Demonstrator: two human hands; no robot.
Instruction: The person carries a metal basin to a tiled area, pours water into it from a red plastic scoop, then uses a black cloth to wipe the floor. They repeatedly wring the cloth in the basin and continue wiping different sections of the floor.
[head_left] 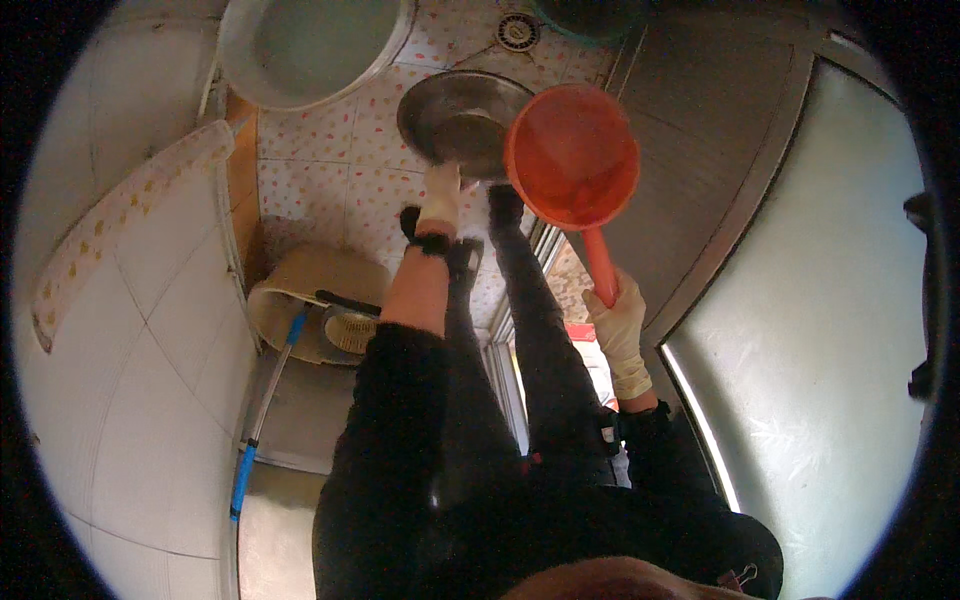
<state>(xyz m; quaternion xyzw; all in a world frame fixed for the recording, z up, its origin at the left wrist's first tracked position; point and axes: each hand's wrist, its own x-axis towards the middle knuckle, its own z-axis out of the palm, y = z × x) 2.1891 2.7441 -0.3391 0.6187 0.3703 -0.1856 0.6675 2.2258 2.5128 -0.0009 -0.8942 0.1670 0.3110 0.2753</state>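
My right hand [620,335], in a pale rubber glove, is wrapped round the handle of a red plastic water dipper [574,140]. The dipper is raised, its round bowl facing up toward me, and overlaps the right side of a metal basin [420,115]. My left hand [440,198], also gloved, is closed at the near rim of that basin; its fingertips are partly hidden there. The basin is a wide, shallow grey bowl, low over the patterned tile floor [305,180].
A large white tub [395,60] with cloudy liquid stands at the far left, near a round floor drain [518,33]. A green tub [590,30] shows at the top. On the left are a beige bucket [270,300] and a blue-and-silver pole [270,400]. A frosted-glass door [810,330] borders the right.
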